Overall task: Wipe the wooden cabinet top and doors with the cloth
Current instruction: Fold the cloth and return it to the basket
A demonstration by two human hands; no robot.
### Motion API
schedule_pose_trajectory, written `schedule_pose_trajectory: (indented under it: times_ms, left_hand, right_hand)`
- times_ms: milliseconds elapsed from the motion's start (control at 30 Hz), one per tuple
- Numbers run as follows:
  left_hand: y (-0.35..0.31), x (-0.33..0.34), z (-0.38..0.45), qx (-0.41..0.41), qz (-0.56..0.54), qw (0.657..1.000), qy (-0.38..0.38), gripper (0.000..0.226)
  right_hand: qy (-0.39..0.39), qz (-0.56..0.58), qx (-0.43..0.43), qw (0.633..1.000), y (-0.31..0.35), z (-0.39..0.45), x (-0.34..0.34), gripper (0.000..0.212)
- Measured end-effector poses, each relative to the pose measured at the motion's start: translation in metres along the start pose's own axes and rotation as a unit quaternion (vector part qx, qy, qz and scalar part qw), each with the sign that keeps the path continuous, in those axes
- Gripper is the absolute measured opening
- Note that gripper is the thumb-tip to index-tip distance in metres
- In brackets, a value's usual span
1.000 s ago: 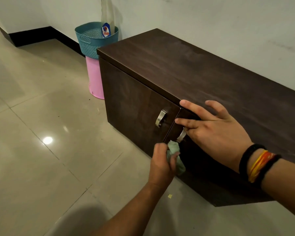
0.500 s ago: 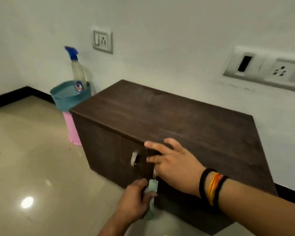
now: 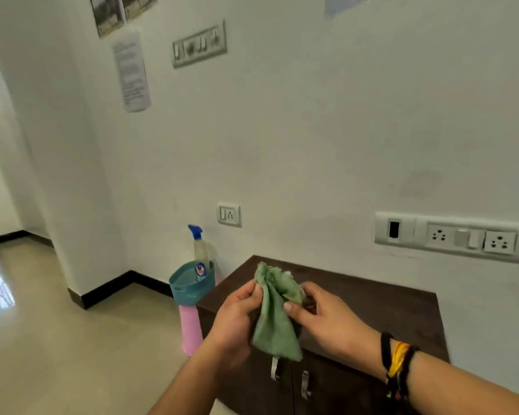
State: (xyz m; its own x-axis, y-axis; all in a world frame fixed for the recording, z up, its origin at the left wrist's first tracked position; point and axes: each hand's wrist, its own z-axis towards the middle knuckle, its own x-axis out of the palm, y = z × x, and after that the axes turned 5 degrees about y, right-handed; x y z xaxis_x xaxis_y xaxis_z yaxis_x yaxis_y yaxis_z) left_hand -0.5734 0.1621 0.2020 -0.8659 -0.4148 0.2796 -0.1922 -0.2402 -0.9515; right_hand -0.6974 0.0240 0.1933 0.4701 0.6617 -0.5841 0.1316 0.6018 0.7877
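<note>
- Cloth [image 3: 274, 319], green and crumpled, held up in the air between both hands, above the front edge of the cabinet; not touching the wood.
- Left hand [image 3: 237, 316] pinches the cloth's upper left edge, thumb and fingers closed on the fabric, palm turned toward the right.
- Right hand [image 3: 327, 319] grips the cloth's right side; thumb pressed on the front of the fabric, fingers curled behind it. Wrist bands [image 3: 397, 365] in black, yellow and orange sit on the right wrist.
- Cloth bunches at the top between the two grips, and its lower part hangs loose to a corner just above the door handles.
- Cabinet [image 3: 387, 307]: dark brown wood, low, standing on the floor against the white wall. Top bare where visible.
- Doors [image 3: 336, 390] both look shut, meeting at a centre seam. Two metal handles [image 3: 304, 384] side by side, one either side of the seam; the left handle's top is covered by the hanging cloth.
- Teal basket [image 3: 189, 287] just beside the cabinet's left end, perched on a pink stand [image 3: 189, 330].
- Spray bottle [image 3: 200, 253] with blue trigger head stands upright in the basket, against the wall.
- Wall: single socket [image 3: 229, 214] above the basket, long socket strip [image 3: 450, 236] above the cabinet's right part, switch panel [image 3: 199, 44] higher up, printed sheet [image 3: 131, 72] to its left; text too blurred to read.
- Floor [image 3: 57, 339]: pale glossy tiles, dark skirting along the wall base.
</note>
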Motion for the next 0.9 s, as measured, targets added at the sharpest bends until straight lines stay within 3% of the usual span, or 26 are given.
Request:
schedule_pose_trajectory:
  times_ms: [67, 167, 200, 300, 367, 433, 500, 600, 667, 700, 767, 833, 900]
  left_hand:
    - [-0.02, 0.022, -0.008, -0.041, -0.048, 0.998, -0.014, 0.044]
    - [-0.039, 0.051, -0.021, -0.109, -0.033, 0.993, 0.017, 0.083]
    - [-0.041, 0.058, -0.024, -0.114, -0.009, 0.993, 0.025, 0.081]
    - [-0.049, 0.072, -0.03, -0.106, 0.117, 0.987, 0.021, 0.044]
    - [-0.06, 0.07, -0.03, -0.103, 0.172, 0.979, -0.023, 0.044]
    - [-0.077, 0.065, -0.028, -0.089, 0.201, 0.976, -0.007, 0.046]
    - [-0.087, 0.057, -0.027, -0.081, 0.21, 0.974, 0.023, 0.037]
    - [-0.076, 0.05, -0.014, -0.119, 0.284, 0.95, -0.049, 0.022]
    - [-0.062, 0.039, 0.007, -0.146, 0.33, 0.927, -0.101, 0.017]
    - [-0.058, 0.033, 0.019, -0.152, 0.349, 0.918, -0.114, 0.016]
    - [-0.054, 0.015, 0.049, -0.17, 0.402, 0.89, -0.13, 0.02]
    - [-0.059, -0.004, 0.079, -0.158, 0.44, 0.875, -0.126, 0.025]
    - [-0.065, -0.019, 0.103, -0.106, 0.39, 0.907, -0.115, 0.022]
  right_hand:
    - [-0.041, 0.012, 0.006, 0.999, 0.016, -0.009, -0.017, 0.024]
    - [-0.09, 0.033, 0.041, 0.995, 0.032, -0.028, -0.042, 0.03]
    - [-0.101, 0.031, 0.043, 0.993, 0.036, -0.035, -0.048, 0.028]
    - [-0.148, 0.015, 0.017, 0.989, 0.041, -0.055, -0.074, 0.018]
    - [-0.161, 0.017, 0.003, 0.987, 0.039, -0.063, -0.089, 0.015]
    - [-0.16, 0.094, 0.002, 0.983, 0.033, -0.068, -0.095, 0.013]
    - [-0.153, 0.23, 0.032, 0.961, 0.024, -0.067, -0.089, 0.027]
    - [-0.028, 0.446, 0.117, 0.887, 0.005, -0.06, -0.06, 0.053]
    - [0.032, 0.499, 0.17, 0.849, -0.004, -0.049, -0.038, 0.06]
    - [0.024, 0.492, 0.19, 0.849, -0.009, -0.041, -0.032, 0.063]
    - [-0.025, 0.459, 0.211, 0.863, -0.014, -0.01, -0.035, 0.049]
    - [-0.078, 0.477, 0.195, 0.853, -0.014, 0.025, -0.051, 0.039]
    - [-0.116, 0.5, 0.175, 0.84, -0.016, 0.052, -0.058, 0.034]
